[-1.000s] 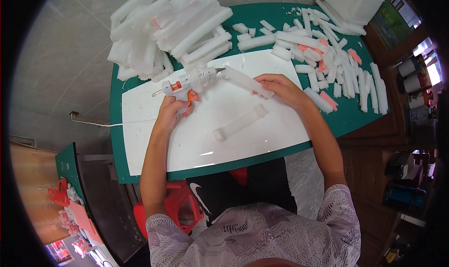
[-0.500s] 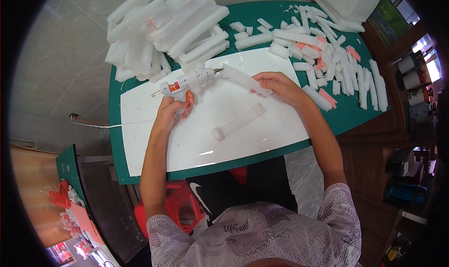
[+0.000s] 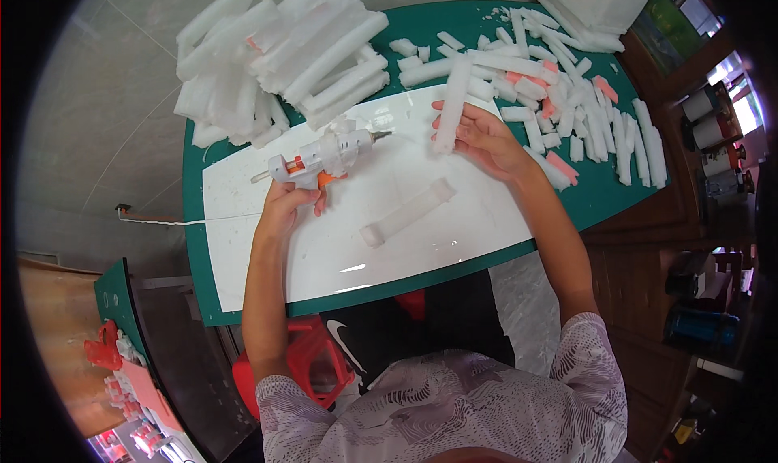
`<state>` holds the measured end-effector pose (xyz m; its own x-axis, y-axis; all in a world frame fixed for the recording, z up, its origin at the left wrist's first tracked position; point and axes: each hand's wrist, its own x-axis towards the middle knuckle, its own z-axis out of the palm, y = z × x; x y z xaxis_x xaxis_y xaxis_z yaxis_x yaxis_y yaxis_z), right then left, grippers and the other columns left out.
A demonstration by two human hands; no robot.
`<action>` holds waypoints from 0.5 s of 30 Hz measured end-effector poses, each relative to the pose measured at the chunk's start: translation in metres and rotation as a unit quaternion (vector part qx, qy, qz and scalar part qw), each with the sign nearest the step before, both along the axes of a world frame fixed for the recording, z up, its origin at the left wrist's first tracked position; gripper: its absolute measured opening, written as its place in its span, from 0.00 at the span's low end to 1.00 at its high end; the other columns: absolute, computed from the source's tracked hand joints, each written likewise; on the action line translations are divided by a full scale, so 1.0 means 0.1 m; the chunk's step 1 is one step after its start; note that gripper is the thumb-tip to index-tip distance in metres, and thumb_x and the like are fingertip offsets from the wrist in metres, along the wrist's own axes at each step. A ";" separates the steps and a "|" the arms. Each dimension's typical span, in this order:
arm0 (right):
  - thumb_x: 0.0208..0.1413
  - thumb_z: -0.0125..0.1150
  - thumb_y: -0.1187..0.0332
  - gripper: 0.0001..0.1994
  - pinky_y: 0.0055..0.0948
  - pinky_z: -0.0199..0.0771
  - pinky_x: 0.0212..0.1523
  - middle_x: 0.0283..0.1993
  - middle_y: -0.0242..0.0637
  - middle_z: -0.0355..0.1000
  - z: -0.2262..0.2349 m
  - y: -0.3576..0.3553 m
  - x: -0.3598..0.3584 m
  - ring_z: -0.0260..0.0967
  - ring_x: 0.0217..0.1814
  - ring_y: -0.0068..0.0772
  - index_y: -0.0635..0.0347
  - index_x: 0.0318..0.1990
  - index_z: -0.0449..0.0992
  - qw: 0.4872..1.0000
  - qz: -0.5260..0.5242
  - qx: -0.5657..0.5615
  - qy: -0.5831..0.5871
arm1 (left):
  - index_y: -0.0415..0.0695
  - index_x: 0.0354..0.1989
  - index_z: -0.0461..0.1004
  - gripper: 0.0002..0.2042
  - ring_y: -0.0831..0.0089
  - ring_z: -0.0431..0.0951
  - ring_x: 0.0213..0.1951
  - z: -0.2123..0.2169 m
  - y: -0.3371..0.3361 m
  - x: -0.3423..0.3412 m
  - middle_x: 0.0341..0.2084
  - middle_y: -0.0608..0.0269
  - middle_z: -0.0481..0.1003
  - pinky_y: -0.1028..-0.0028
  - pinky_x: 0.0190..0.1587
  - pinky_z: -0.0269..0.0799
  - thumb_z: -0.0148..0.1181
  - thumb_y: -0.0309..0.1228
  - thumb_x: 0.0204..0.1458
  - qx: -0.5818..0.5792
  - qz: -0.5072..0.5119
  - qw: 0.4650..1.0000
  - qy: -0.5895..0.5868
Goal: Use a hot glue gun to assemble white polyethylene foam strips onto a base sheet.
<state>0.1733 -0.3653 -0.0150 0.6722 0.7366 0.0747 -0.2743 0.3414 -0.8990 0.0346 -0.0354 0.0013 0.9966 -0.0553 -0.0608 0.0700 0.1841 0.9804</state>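
Observation:
My left hand (image 3: 287,206) is closed round the handle of a white and orange glue gun (image 3: 328,156), whose metal nozzle points right. A clear wrap or lump covers part of its barrel. In my right hand (image 3: 484,141) a white foam strip (image 3: 455,98) stands nearly upright, gripped near its lower end between thumb and fingers. The strip is apart from the nozzle. Below both hands, a foam piece with a small block at each end (image 3: 408,212) lies slantwise on the glossy white board (image 3: 324,267).
Long foam strips (image 3: 324,49) are heaped at the back left. Short white and pink foam pieces (image 3: 559,98) spread over the green table (image 3: 600,199) at the right. Foam blocks (image 3: 596,5) stand at the far right corner. A white cord (image 3: 194,221) runs left to the wall.
The foam strip has come away from the glue gun's nozzle and been tilted upright in my right hand. My left hand has lowered the glue gun slightly.

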 end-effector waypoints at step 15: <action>0.58 0.62 0.65 0.32 0.39 0.61 0.67 0.66 0.44 0.60 0.18 0.23 -0.17 0.63 0.65 0.37 0.67 0.66 0.56 0.999 0.012 -0.006 -0.048 | 0.32 0.43 0.72 0.20 0.67 0.74 0.23 -0.03 0.04 -0.03 0.24 0.53 0.75 0.69 0.30 0.70 0.55 0.23 0.36 0.010 -0.083 0.996 0.045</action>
<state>0.1562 -0.3426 0.0034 0.6438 0.7541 0.1300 -0.1942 0.3253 -0.9254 0.0318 -0.0318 -0.0020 0.9645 -0.2160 -0.1518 0.1851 0.1430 0.9723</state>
